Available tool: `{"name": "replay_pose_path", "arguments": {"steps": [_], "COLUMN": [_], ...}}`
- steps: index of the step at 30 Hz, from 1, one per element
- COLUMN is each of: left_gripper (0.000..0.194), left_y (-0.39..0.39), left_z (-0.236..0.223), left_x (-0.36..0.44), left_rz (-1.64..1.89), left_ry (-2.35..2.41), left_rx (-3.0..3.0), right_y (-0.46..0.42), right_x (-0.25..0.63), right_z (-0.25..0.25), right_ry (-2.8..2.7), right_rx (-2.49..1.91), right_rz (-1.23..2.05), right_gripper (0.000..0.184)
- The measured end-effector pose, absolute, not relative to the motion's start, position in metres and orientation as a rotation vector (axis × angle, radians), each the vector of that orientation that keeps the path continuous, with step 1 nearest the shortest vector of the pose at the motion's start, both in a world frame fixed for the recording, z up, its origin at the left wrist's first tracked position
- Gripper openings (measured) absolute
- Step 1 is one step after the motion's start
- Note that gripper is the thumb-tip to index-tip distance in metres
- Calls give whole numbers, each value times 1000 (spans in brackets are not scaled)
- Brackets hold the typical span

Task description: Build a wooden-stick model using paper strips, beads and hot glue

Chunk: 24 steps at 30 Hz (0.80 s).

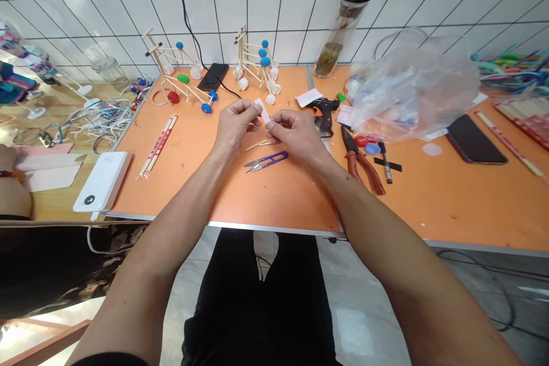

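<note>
Between my two hands is a small strip of pale pink paper (263, 111), pinched at both ends. My left hand (235, 123) grips its upper left end and my right hand (295, 131) its lower right end. Just below the hands lie purple thread snips (274, 161) with the blades pointing left. Short pieces of wooden stick (256, 145) rest on the orange table (240, 200) between the hands and the snips. Right of my right hand is a black glue gun (326, 111), partly covered by a piece of pink paper (309, 97).
Stick models (257, 66) with blue caps stand at the back near a phone (213, 76). Wrapped chopsticks (158, 146) and a white power bank (103, 181) lie left. Right are pliers (358, 163), a marker (385, 163), a plastic bag (416, 91) and a tea bottle (341, 34). A person's arm (15, 183) shows far left.
</note>
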<state>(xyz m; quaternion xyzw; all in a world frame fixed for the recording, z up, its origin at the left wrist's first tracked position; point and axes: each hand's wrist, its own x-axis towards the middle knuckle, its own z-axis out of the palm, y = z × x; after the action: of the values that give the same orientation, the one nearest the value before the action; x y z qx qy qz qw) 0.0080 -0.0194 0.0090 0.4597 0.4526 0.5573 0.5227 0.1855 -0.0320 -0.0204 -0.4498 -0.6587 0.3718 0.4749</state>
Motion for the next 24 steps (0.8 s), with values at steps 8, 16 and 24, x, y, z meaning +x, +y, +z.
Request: {"name": "replay_pose_path", "arguments": {"steps": [8, 16, 24], "left_gripper": [36, 38, 32], "left_y": [-16, -19, -22], "left_z": [6, 8, 8], "left_x": [6, 8, 11], "left_rz": [1405, 1347, 1296], "left_ry": [1075, 1031, 1060], "left_rx": [1037, 1053, 1134], "right_y": [-34, -34, -29], "right_x": [185, 184, 184], "right_z": [-18, -18, -26], "right_ry": [-1639, -1587, -1621], "right_rx": [-1125, -1140, -1132], "right_rz": [935, 938, 868], "right_gripper": [15, 16, 16]}}
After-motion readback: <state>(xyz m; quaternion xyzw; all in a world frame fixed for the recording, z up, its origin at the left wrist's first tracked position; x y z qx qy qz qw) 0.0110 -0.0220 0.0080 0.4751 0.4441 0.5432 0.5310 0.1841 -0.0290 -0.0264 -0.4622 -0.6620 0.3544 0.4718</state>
